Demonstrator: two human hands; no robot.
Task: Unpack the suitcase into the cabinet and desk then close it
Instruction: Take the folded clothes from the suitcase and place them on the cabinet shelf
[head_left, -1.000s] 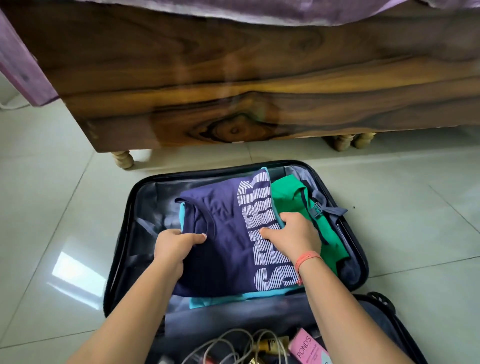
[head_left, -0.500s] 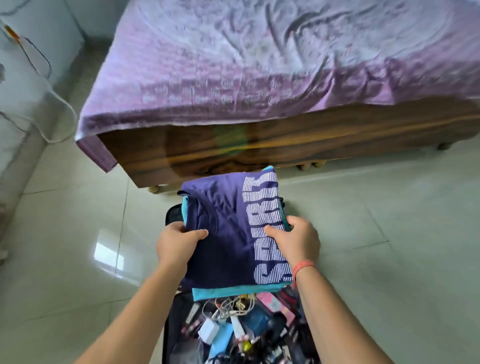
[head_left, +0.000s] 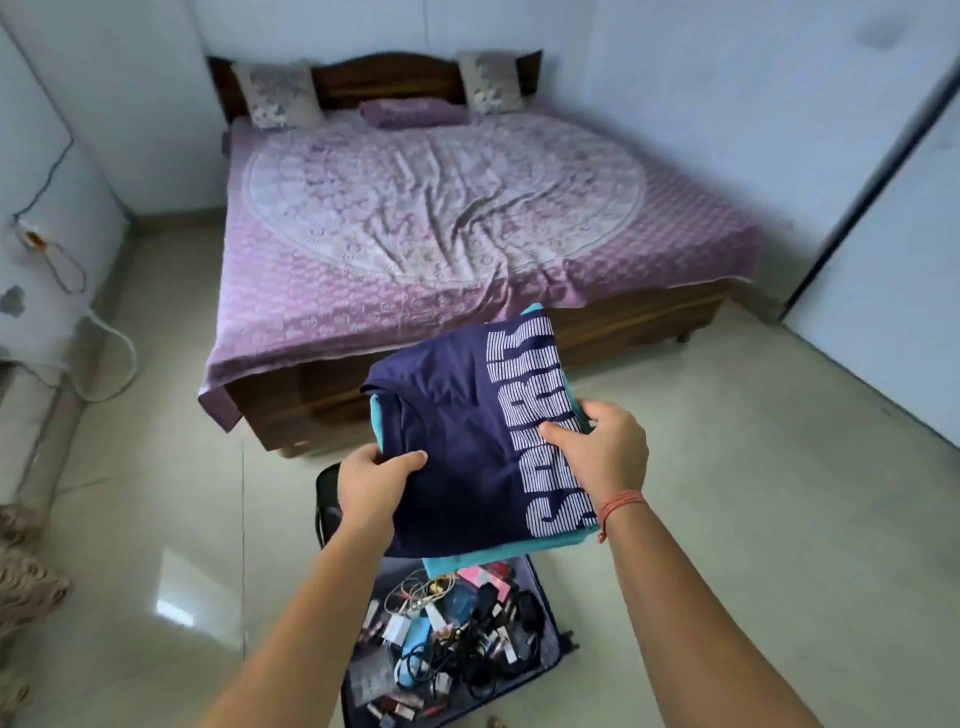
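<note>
Head view: left hand (head_left: 371, 480) and right hand (head_left: 597, 447) each grasp an edge of the folded clothes (head_left: 467, 441), held above the open suitcase (head_left: 326, 506). Cables (head_left: 457, 639) and small bits lie inside, so most unpacking seems left.

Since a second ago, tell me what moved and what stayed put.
The folded navy shirt, with the teal garment under it, has been lifted up out of the suitcase and is now held above it, tilted. Nothing was taken or let go: the left hand and right hand grip the same two sides. The suitcase stays open on the floor, with cables and small items in its near half.
</note>
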